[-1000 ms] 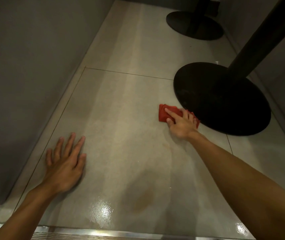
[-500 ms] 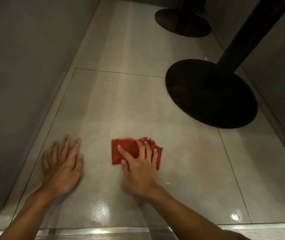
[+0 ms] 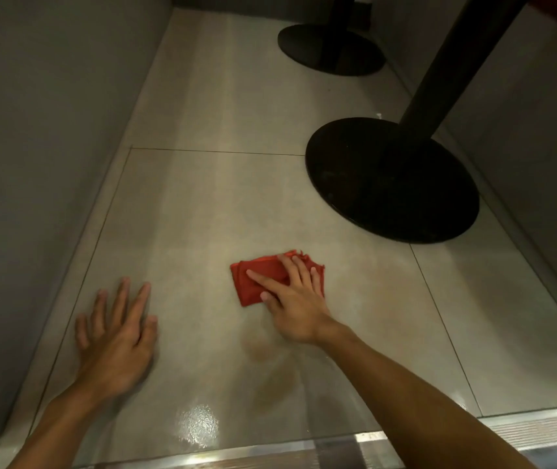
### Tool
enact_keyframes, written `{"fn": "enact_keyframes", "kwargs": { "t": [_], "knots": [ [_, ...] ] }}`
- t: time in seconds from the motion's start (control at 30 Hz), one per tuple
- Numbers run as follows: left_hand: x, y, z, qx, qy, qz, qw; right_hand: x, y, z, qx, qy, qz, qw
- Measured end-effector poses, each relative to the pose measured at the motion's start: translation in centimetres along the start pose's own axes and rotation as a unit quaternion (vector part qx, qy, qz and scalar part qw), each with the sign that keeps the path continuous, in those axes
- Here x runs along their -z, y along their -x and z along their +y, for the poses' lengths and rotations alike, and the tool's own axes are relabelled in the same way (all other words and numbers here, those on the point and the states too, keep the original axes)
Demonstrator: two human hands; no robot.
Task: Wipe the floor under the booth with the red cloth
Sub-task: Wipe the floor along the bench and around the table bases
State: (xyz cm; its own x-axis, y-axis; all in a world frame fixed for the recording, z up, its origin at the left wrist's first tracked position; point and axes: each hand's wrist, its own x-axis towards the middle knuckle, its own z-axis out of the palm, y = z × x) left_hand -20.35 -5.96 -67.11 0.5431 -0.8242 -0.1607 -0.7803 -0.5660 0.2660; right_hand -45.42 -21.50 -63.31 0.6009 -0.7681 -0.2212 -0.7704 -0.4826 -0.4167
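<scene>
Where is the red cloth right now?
In the head view the red cloth lies on the floor near centre, pressed under the right hand, between the left hand and the round black table base.

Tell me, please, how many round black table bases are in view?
2. The near base stands beyond and right of the red cloth; the far base sits at the back of the floor. More may lie outside the frame.
</scene>
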Motion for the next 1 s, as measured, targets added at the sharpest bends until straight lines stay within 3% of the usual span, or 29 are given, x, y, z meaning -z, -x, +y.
{"fn": "enact_keyframes", "kwargs": {
  "t": [0.27, 0.6, 0.77, 0.83, 1.0],
  "knots": [
    [0.0, 0.0, 0.0, -0.003, 0.006, 0.000, 1.000, -0.9, 0.5, -1.4, -0.020, -0.034, 0.027, 0.999],
    [1.0, -0.1, 1.1, -0.008, 0.011, -0.025, 1.000, -3.4, 4.7, -4.0, 0.097, -0.006, -0.017, 0.995],
    [2.3, -0.8, 4.4, -0.170, 0.046, -0.022, 0.984, 0.5, 2.5, -4.6, 0.085, 0.030, -0.137, 0.986],
    [3.0, -1.2, 6.1, -0.245, 0.063, -0.038, 0.967, 2.6, 0.8, -4.8, 0.097, -0.008, -0.185, 0.978],
    [6.8, -3.8, 8.7, -0.349, 0.069, -0.080, 0.931, 8.3, -3.4, -5.6, 0.100, -0.012, -0.203, 0.974]
  ]
}}
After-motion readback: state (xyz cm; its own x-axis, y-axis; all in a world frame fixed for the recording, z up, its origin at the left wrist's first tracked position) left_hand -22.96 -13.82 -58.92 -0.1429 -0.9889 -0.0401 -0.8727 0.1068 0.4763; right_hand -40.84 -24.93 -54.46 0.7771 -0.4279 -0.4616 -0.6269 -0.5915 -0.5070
